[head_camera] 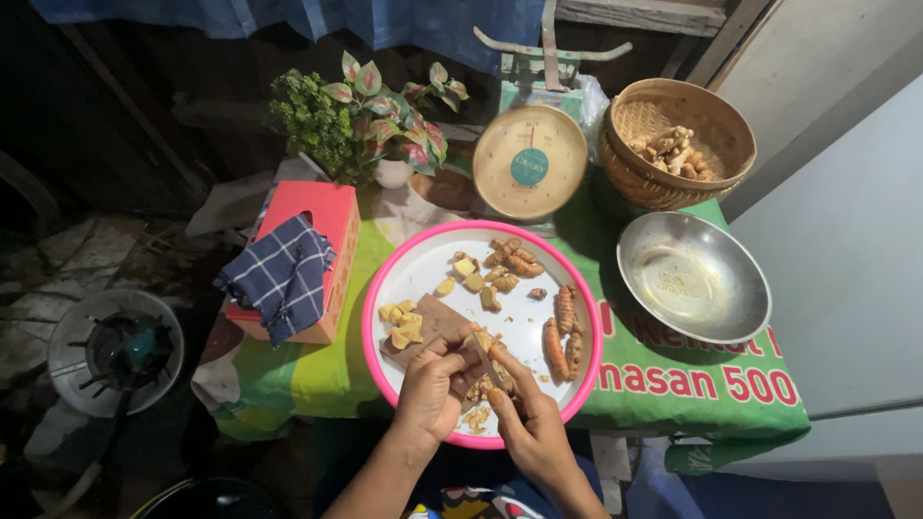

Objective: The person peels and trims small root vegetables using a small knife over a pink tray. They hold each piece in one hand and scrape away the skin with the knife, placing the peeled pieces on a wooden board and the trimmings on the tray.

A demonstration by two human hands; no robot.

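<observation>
A round white tray with a pink rim (567,288) lies on the table and holds turmeric roots (562,332), cut yellow chunks (402,325) and a small brown cutting board (433,322). My left hand (433,384) pinches a small yellowish root piece (481,339) over the tray's near edge. My right hand (529,413) grips a knife (492,370), its blade against that piece. Peelings (476,415) lie under the hands.
An empty metal bowl (692,274) sits at the right, a woven basket (678,144) with roots behind it. A dial scale (529,159), a potted plant (370,120) and a red box with a checked cloth (284,274) stand at the back and left. A stove (115,351) is on the floor.
</observation>
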